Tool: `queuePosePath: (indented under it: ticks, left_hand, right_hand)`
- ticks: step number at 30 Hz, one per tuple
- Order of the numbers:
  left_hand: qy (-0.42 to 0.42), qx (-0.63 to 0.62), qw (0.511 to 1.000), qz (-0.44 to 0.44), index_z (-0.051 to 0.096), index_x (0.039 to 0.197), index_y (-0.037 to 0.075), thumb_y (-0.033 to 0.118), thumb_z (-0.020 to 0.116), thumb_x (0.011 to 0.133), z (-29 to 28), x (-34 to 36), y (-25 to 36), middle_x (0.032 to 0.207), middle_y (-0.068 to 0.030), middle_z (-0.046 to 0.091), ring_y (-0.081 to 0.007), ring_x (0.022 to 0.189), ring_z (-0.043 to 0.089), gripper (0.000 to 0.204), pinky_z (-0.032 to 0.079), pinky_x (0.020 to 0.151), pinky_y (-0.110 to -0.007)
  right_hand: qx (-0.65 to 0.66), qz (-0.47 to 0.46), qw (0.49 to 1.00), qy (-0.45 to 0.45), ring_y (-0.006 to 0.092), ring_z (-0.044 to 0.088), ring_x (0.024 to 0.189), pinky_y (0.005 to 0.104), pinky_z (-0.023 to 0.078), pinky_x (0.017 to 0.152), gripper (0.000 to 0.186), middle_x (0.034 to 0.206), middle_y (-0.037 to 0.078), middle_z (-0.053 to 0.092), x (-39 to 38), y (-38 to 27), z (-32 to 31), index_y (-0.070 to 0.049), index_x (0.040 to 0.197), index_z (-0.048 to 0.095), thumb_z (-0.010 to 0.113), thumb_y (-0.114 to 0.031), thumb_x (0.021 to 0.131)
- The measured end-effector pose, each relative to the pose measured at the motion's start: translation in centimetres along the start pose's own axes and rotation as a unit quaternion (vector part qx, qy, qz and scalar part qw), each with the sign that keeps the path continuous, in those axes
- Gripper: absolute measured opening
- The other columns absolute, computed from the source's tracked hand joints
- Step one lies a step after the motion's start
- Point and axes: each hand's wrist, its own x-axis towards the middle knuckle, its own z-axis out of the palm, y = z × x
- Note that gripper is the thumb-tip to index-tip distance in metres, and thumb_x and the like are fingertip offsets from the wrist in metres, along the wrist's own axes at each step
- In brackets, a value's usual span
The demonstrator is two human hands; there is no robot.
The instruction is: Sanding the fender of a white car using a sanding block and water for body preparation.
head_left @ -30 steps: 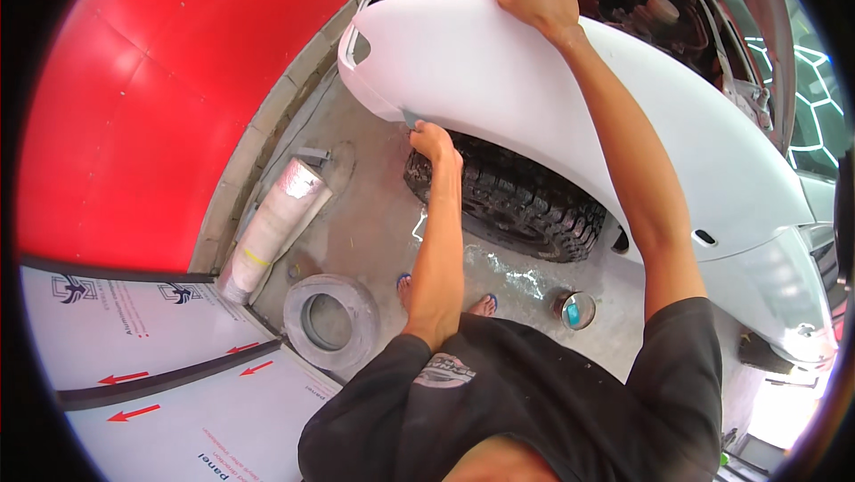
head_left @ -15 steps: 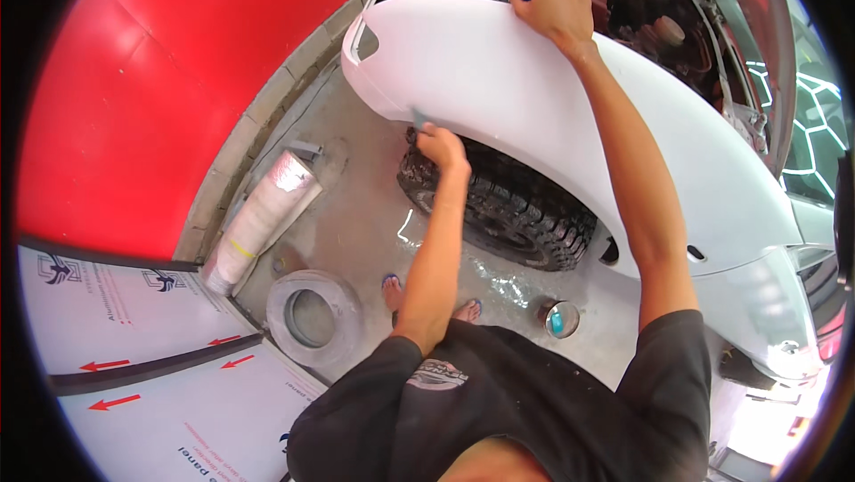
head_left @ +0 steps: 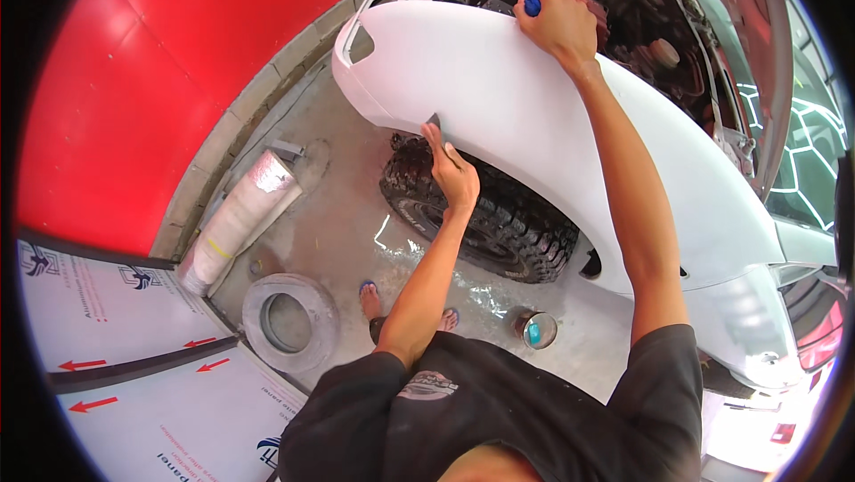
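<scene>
A white car fender (head_left: 499,64) arches across the upper middle, over a black knobbly tire (head_left: 499,224). At the fender's lower edge, above the wheel opening, my left hand (head_left: 456,178) is closed with a small thin grey sheet (head_left: 435,121) at its fingertips. I cannot tell for certain what kind of sheet it is. My right hand (head_left: 563,30) is at the fender's top edge beside the engine bay, wrapped round an object with a round blue end (head_left: 532,6). The rest of that object is hidden in the fist.
The uncovered engine bay (head_left: 641,32) lies beyond the fender. On the floor are a round tub (head_left: 536,331) with something turquoise in it, a wrapped loose tire (head_left: 312,308) and a plastic-wrapped roll (head_left: 240,215). A red surface (head_left: 134,108) rises behind a low block edge at left.
My left hand has turned, its fingers now pointing up along the fender, and the grey sheet has moved slightly right along the edge. My right hand keeps its hold. The whole view has shifted a little.
</scene>
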Motion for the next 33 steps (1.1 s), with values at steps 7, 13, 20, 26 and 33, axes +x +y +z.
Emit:
queuePosePath:
  ticks: [7, 13, 20, 26, 33]
  left_hand:
    - [0.019, -0.049, 0.995, -0.080, 0.039, 0.144, -0.012, 0.009, 0.037, 0.103, -1.1, 2.1, 0.0, 0.148, -0.0325, 0.041, -0.0441, 0.143, 0.034, 0.046, 0.032, 0.117, -0.046]
    - [0.030, -0.091, 0.992, -0.077, 0.038, 0.143, -0.012, 0.010, 0.036, 0.103, -2.1, 4.0, 0.2, 0.144, -0.0335, 0.045, -0.0454, 0.136, 0.042, 0.046, 0.035, 0.114, -0.046]
    - [0.025, -0.026, 0.999, 0.040, 0.037, 0.146, -0.011, 0.010, 0.036, 0.105, -1.3, 2.9, -1.4, 0.148, -0.0330, 0.041, -0.0451, 0.141, 0.036, 0.046, 0.033, 0.116, -0.047]
    - [0.009, -0.026, 0.993, -0.119, 0.036, 0.145, -0.012, 0.009, 0.039, 0.103, -2.4, 7.4, -3.0, 0.141, -0.0316, 0.050, -0.0440, 0.132, 0.049, 0.047, 0.040, 0.110, -0.045]
    - [0.051, -0.073, 0.994, -0.063, 0.039, 0.144, -0.011, 0.011, 0.037, 0.104, -2.1, 8.4, -3.8, 0.147, -0.0309, 0.044, -0.0430, 0.136, 0.045, 0.046, 0.039, 0.112, -0.046]
  right_hand:
    - [-0.024, 0.001, 1.000, -0.016, 0.0376, 0.071, 0.080, 0.0468, 0.057, 0.074, 0.031, 0.082, 0.015, 0.073, 0.2, 0.1, 0.1, -0.014, 0.091, 0.077, 0.063, -0.042, 0.086]
    - [-0.042, -0.017, 0.998, -0.033, 0.0374, 0.070, 0.080, 0.0483, 0.056, 0.072, 0.031, 0.082, 0.015, 0.072, 0.2, 0.1, 0.3, -0.013, 0.091, 0.076, 0.064, -0.041, 0.086]
    - [-0.032, -0.018, 0.999, 0.020, 0.0342, 0.070, 0.071, 0.0440, 0.057, 0.067, 0.028, 0.074, 0.013, 0.071, 0.2, -0.3, 0.5, -0.013, 0.087, 0.076, 0.065, -0.038, 0.084]
    - [-0.028, 0.013, 1.000, -0.003, 0.0349, 0.069, 0.068, 0.0447, 0.056, 0.064, 0.026, 0.070, 0.012, 0.069, 0.4, -0.9, 0.2, -0.013, 0.080, 0.074, 0.065, -0.037, 0.084]
    - [-0.024, 0.000, 1.000, 0.016, 0.0348, 0.067, 0.066, 0.0447, 0.054, 0.062, 0.024, 0.072, 0.012, 0.069, 0.5, -1.1, 0.2, -0.013, 0.078, 0.072, 0.064, -0.035, 0.085]
